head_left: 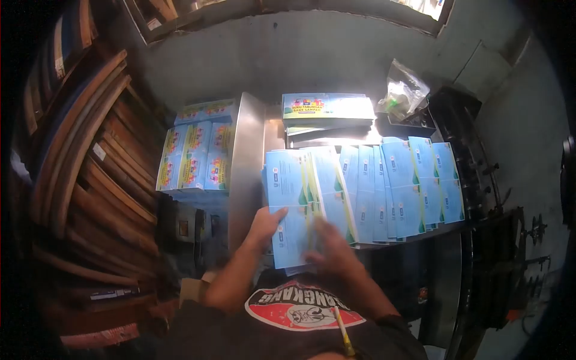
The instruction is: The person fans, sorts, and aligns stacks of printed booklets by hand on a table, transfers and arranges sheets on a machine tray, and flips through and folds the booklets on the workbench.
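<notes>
The leftmost light-blue rectangular printed paper sheets [294,222] lie between the 2 hands, at the end of a fanned row of matching blue sheets [399,186]. The left hand [263,228] pinches their left edge, thumb on top. The right hand [333,247] is at their lower right side (motion-blurred, so I cannot tell whether its fingers are spread or pressed together).

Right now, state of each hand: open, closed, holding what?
Left hand: closed, holding the left edge of the blue printed sheets, thumb on top.
Right hand: at their lower right, blurred; grip can't be told.
</notes>
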Motion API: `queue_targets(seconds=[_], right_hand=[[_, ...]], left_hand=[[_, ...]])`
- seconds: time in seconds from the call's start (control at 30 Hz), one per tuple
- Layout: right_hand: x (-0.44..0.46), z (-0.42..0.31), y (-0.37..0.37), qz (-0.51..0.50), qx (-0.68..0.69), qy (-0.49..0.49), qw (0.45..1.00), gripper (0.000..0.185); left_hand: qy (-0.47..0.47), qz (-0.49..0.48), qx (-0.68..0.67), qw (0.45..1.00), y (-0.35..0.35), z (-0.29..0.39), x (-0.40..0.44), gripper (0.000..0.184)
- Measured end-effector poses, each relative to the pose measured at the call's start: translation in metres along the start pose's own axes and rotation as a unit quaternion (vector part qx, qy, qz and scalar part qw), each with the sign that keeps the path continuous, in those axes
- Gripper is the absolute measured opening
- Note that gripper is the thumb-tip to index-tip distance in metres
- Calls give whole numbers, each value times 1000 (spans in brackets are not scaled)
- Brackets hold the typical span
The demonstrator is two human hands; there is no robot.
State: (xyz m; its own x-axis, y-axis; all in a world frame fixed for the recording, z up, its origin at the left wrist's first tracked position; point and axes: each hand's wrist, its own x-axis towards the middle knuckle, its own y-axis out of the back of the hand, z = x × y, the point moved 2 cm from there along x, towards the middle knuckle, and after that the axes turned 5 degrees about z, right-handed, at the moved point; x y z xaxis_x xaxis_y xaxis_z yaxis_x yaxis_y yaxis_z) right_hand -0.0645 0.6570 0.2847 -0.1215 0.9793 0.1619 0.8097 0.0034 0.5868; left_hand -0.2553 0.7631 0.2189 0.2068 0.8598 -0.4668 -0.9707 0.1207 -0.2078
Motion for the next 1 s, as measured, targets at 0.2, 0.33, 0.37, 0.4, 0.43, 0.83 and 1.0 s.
queue_targets(seconds=[0.2, 0.33, 0.37, 0.4, 0.43, 0.83, 1.0], right_hand=[[48, 50, 6, 195, 243, -180, 933, 85], [66, 84, 47, 285, 38, -277, 917, 93], [72, 92, 52, 173, 225, -309, 908, 93], [71, 102, 46, 178, 226, -309, 907, 93], [76, 113, 38, 189, 134, -269, 935, 93], [69, 85, 45, 102, 432, -259, 858, 49], [70, 81, -3, 3, 699, -252, 670, 33]], left_hand=[[-71, -38, 98, 992, -8, 34, -22, 33], [-63, -14, -2, 998, 1, 33, -16, 31], [-64, -18, 2, 998, 5, 28, -7, 31], [-54, -4, 54, 997, 9, 21, 3, 31], [-47, 12, 103, 994, 8, 19, 11, 30], [-89, 3, 102, 991, -18, 124, -77, 32], [-53, 4, 276, 960, -29, 132, -62, 43]])
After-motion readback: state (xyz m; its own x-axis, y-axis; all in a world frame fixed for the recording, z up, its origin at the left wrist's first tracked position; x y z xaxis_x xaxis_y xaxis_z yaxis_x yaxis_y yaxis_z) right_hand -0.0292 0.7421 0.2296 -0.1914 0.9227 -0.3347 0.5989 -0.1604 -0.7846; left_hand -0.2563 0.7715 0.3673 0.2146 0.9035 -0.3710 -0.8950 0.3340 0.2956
